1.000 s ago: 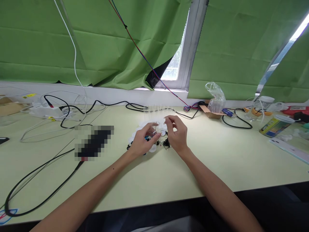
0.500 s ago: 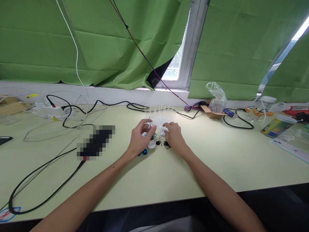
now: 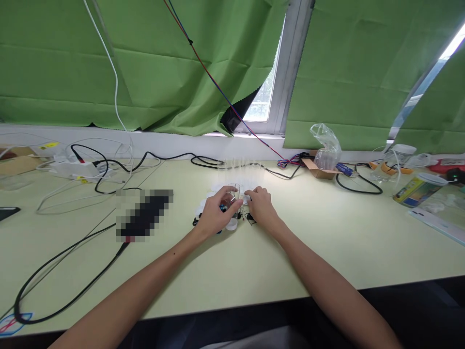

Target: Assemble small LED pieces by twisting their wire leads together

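Observation:
My left hand (image 3: 217,211) is wrapped round a clear tube (image 3: 237,191) that stands upright on the table with a white end (image 3: 231,225) at the bottom. Small items show inside the tube, too small to name. Just to its right, my right hand (image 3: 260,206) has its fingers bent and drawn together near white round caps (image 3: 247,199); what they hold, if anything, is hidden. Small black parts with thin wire legs (image 3: 250,218) lie between the hands. Several more white caps (image 3: 218,187) and small dark pieces (image 3: 195,222) lie beyond and left of my left hand.
Behind the hands stands a row of clear tubes (image 3: 242,169). A blurred dark device (image 3: 145,213) with a black cable lies to the left. At the right are a cardboard box (image 3: 319,170) with a plastic bag, a labelled jar (image 3: 419,190) and a phone (image 3: 436,225).
My left hand has moved a little right with the tube, uncovering white caps and dark pieces on its left. The right hand's fingers have drawn in slightly.

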A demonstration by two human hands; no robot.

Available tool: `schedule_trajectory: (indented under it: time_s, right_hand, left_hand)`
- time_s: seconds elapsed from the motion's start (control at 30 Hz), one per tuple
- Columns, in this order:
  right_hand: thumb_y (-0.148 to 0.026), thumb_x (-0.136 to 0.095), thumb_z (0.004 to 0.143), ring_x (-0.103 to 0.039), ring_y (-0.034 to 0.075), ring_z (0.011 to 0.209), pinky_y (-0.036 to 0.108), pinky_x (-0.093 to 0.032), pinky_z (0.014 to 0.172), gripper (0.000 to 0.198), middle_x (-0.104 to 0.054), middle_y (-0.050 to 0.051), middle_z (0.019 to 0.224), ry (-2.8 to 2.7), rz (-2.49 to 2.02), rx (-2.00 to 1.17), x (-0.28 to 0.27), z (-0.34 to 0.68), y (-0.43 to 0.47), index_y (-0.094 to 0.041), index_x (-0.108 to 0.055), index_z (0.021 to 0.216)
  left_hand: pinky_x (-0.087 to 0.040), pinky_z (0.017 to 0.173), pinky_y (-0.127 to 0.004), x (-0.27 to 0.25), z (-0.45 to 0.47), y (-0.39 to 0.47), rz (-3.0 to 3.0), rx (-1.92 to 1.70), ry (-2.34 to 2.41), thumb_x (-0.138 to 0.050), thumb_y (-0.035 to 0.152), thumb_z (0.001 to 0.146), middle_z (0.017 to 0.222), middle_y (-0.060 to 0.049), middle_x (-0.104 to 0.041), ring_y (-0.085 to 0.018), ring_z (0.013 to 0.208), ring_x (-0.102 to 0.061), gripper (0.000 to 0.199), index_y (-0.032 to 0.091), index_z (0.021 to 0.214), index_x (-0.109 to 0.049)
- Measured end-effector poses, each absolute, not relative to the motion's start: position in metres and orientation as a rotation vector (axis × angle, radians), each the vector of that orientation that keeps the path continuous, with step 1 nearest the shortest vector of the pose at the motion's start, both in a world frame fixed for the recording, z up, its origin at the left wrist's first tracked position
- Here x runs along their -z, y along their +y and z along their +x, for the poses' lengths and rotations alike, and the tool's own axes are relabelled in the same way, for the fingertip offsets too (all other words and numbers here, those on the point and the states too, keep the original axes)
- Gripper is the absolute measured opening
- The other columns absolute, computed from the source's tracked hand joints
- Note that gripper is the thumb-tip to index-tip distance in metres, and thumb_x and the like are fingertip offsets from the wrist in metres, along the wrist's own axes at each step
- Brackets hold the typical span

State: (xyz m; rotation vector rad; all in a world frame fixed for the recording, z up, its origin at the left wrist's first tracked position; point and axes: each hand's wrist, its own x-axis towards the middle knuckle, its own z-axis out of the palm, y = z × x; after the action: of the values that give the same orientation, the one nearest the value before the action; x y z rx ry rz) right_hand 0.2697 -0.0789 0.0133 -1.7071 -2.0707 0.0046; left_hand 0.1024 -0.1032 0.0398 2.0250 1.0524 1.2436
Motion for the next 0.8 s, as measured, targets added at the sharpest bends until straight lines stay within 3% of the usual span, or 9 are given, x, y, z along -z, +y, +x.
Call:
schedule_trajectory:
  time_s: [0.5, 0.8]
  right_hand:
    - [-0.009, -0.048, 0.086, -0.048, 0.026, 0.097, 0.034, -0.037, 0.082, 0.019, -0.054, 0.013, 0.105, -2.066, -1.768, -0.007, -0.0148, 0.2683, -0.0796, -0.016, -0.056, 0.102]
    - [-0.012, -0.050, 0.085, -0.049, 0.025, 0.093, 0.034, -0.038, 0.082, 0.012, -0.055, 0.012, 0.102, -2.024, -1.725, -0.041, -0.0179, 0.2682, -0.0817, -0.016, -0.055, 0.096]
  left_hand:
    - [-0.044, 0.063, -0.026, -0.0408, 0.1016, -0.1050, 2.082, -1.075, 1.099, -0.057, 0.053, 0.084, 0.075, 0.002, -0.061, -0.013, 0.063, -0.056, 0.040, 0.024, 0.110, -0.056]
    - [-0.041, 0.061, -0.025, -0.0405, 0.1023, -0.1046, 2.084, -1.020, 1.078, -0.055, 0.052, 0.086, 0.070, 0.004, -0.057, -0.012, 0.060, -0.050, 0.037, 0.023, 0.109, -0.055]
